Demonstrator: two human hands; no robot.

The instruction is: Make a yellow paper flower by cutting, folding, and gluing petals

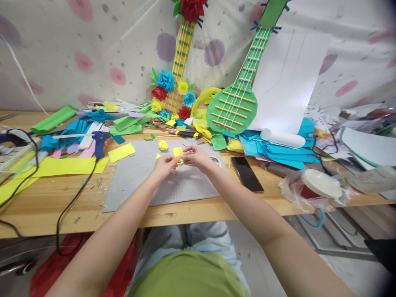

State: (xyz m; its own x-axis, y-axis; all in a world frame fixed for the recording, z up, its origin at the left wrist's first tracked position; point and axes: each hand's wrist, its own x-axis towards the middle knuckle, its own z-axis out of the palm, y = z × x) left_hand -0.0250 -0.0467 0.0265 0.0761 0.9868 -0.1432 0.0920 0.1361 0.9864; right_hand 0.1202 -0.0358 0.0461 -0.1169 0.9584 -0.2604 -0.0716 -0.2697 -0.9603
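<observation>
The small, roughly square piece of thin yellow paper sits between the two hands, above the middle of the flat grey cutting mat. It lies to the right of the left hand and to the left of the right hand, its body rising just beyond the fingertips on the far side. No clear long axis shows; its sides look nearly equal, and it seems tilted a little.

The left hand's thumb and forefinger appear pinched together on the near edge of the paper. The right hand's fingers are curled in at its right side, close against it; whether they grip it or only steady it I cannot tell. Neither hand is clearly nearer: the fingertips almost meet, and the forearms come in from near left and near right.

Past the left hand, on the far side, a crumpled yellow paper rosette rests on the mat, well apart from the fingers. A white ring-shaped roll of tape lies just to the right of the right hand, partly hidden by it. Farther right, off the mat, a black rectangular phone lies on the pale wooden table.
</observation>
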